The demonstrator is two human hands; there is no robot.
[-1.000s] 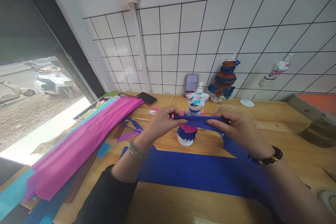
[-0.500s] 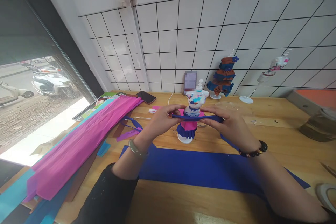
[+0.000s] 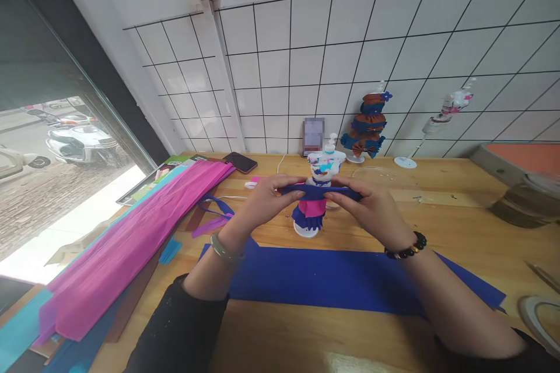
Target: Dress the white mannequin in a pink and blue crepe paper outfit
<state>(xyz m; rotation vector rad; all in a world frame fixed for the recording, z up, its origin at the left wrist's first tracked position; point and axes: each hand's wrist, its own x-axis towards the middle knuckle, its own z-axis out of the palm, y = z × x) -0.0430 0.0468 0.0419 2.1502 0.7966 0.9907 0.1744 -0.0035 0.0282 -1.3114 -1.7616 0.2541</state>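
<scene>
A folded strip of dark blue paper (image 3: 315, 193) stretches level between my two hands. My left hand (image 3: 280, 193) pinches its left end between thumb and fingers. On the other end, my right hand (image 3: 365, 201) has thumb and fingers closed. Just behind the strip stands a small white dress form (image 3: 326, 164) with paint marks, upright on a white round base; whether the strip touches it I cannot tell. Its pink and blue ruffled paper skirt (image 3: 311, 215) shows below the strip. A wide sheet of blue paper (image 3: 315, 280) lies flat under my forearms.
Pink crepe paper (image 3: 140, 245) is stacked at the left, beside a dark phone (image 3: 240, 162). Along the tiled wall stand a brown and blue dressed form (image 3: 367, 125) and a tilted form (image 3: 448, 111). Tape (image 3: 540, 320) and a box (image 3: 525, 166) are on the right.
Both hands have drawn closer together along the blue strip, and the strip sits slightly higher against the view of the dress form. The camera view has shifted slightly.
</scene>
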